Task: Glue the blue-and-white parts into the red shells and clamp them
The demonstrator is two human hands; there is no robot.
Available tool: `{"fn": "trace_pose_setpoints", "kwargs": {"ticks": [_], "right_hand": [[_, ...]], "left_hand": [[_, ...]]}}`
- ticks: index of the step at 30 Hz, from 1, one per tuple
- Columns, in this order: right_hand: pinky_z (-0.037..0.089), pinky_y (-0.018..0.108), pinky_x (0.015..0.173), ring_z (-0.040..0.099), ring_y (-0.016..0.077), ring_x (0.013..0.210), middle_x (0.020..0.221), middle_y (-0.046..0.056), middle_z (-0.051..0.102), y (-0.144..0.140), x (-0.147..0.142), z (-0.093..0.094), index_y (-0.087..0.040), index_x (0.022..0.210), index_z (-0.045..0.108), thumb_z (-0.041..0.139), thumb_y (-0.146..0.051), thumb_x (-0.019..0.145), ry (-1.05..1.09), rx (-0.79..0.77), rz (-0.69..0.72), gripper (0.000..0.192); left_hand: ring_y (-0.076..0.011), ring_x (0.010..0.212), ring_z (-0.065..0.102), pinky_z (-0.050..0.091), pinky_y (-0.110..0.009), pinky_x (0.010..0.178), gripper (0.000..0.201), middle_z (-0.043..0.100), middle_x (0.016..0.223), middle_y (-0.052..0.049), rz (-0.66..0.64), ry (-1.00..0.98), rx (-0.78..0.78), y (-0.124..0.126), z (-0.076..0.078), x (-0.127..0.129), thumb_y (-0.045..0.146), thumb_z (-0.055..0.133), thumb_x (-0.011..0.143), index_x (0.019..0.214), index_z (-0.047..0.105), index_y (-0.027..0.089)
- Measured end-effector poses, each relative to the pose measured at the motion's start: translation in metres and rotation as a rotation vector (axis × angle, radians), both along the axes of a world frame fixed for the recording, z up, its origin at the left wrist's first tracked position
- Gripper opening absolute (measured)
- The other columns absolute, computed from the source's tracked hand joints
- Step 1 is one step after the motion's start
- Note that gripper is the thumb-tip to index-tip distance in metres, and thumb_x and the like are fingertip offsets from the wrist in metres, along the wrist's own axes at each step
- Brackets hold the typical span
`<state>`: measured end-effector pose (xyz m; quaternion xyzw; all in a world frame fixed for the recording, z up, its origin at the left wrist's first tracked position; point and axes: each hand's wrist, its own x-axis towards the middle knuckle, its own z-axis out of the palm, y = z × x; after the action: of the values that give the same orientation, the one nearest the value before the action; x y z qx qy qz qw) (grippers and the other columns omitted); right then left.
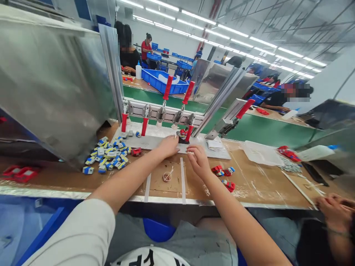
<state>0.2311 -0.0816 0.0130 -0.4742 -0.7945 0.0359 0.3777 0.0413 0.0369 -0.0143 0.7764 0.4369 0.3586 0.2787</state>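
Both hands (left [168, 145], right [198, 159]) beside red part [183, 135] under clamp [189, 131].

left hand [168, 146]: fingertips hidden behind the knuckles, grip not judged | right hand [198, 159]: anything held is concealed | red parts [19, 173]: blurred at the left edge | co-worker's hand [332, 207]: cut off at right

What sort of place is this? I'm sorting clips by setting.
Likely a factory assembly line: a green conveyor belt runs past workbenches, a row of red-handled toggle clamps stands before the hands, and a pile of small parts lies beside them.
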Motion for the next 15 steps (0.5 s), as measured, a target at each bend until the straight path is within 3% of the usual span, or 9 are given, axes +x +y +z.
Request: {"fn": "trace_pose_setpoints", "kwargs": {"ticks": [2, 4, 6, 8, 11, 15], "right_hand": [[0.053, 0.042, 0.090, 0.067, 0.0263, 0.098, 0.099, 0.010, 0.070, -0.016, -0.003, -0.012, -0.024, 0.096, 0.061, 0.041, -0.042, 0.108, 0.126, -0.095, -0.026, 0.029], [0.047, 0.036, 0.074, 0.061, 0.0225, 0.077, 0.079, 0.005, 0.063, -0.025, -0.009, -0.021, -0.024, 0.083, 0.055, 0.040, -0.045, 0.107, 0.128, -0.208, -0.038, 0.036], [0.038, 0.032, 0.067, 0.054, 0.0196, 0.068, 0.070, 0.002, 0.057, -0.028, -0.018, -0.024, -0.024, 0.072, 0.048, 0.043, -0.048, 0.106, -0.003, -0.330, 0.021, 0.042], [0.031, 0.031, 0.065, 0.053, 0.0182, 0.067, 0.069, 0.002, 0.060, -0.027, -0.029, -0.022, -0.022, 0.069, 0.046, 0.048, -0.050, 0.104, -0.181, -0.426, 0.125, 0.045], [0.024, 0.032, 0.063, 0.055, 0.0181, 0.069, 0.074, 0.004, 0.067, -0.024, -0.043, -0.015, -0.021, 0.070, 0.051, 0.052, -0.048, 0.103, -0.365, -0.462, 0.216, 0.043], [0.021, 0.033, 0.063, 0.057, 0.0183, 0.072, 0.077, 0.006, 0.069, -0.022, -0.054, -0.007, -0.020, 0.074, 0.058, 0.047, -0.040, 0.106, -0.451, -0.391, 0.258, 0.040]], "left_hand": [[-0.0419, 0.124, 0.064, 0.040, -0.049, 0.117, 0.036, 0.076, 0.114, -0.017, 0.012, 0.116, 0.039, -0.029, 0.002, -0.043, 0.035, 0.091, 0.067, 0.097, 0.074, 0.024], [-0.0430, 0.121, 0.063, 0.037, -0.055, 0.118, 0.028, 0.074, 0.104, -0.016, 0.096, 0.318, 0.109, -0.056, 0.005, -0.093, 0.040, 0.085, 0.076, 0.096, 0.073, 0.025], [-0.0435, 0.122, 0.061, 0.035, -0.058, 0.117, 0.026, 0.073, 0.103, -0.015, 0.230, 0.469, 0.136, -0.076, 0.010, -0.141, 0.044, 0.082, 0.078, 0.094, 0.072, 0.026], [-0.0428, 0.123, 0.060, 0.034, -0.059, 0.116, 0.017, 0.071, 0.105, -0.014, 0.299, 0.581, 0.131, -0.087, 0.014, -0.173, 0.041, 0.077, 0.083, 0.092, 0.071, 0.027], [-0.0402, 0.125, 0.059, 0.033, -0.059, 0.115, 0.010, 0.070, 0.108, -0.013, 0.290, 0.659, 0.147, -0.095, 0.020, -0.182, 0.034, 0.069, 0.088, 0.096, 0.072, 0.029], [-0.0357, 0.120, 0.061, 0.039, -0.051, 0.113, 0.021, 0.068, 0.104, -0.010, 0.171, 0.527, 0.162, -0.092, 0.034, -0.138, 0.041, 0.069, 0.089, 0.106, 0.074, 0.029]]}}
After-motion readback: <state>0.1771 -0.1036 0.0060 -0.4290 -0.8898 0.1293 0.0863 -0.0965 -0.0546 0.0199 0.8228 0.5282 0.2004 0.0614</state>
